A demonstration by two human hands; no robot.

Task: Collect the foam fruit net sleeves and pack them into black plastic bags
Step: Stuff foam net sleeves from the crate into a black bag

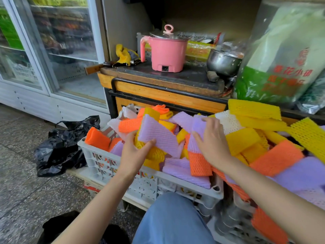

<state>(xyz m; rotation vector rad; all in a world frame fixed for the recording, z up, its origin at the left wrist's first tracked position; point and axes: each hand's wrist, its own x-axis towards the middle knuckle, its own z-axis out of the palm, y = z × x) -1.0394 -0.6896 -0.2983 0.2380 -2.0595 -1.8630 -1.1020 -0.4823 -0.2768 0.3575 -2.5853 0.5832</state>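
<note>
Over the crate's (98,155) left end, left hand (133,152) grips purple sleeves (158,136), probably for the black bag (59,147); right hand (212,143) lies flat, steadying the pile.

- Glass-door display fridge (52,50): cut by left and top edges; shelf contents blurred.
- Green-and-white printed plastic sack (284,55): cut by right edge; red print partly illegible.
- White lattice plastic crate (105,164): interior buried under coloured foam net sleeves (242,138).
- Left hand (133,152): fingers hidden beneath the lilac foam net sleeve (158,136) it grips.
- Right hand (212,143): grip unclear.
</note>
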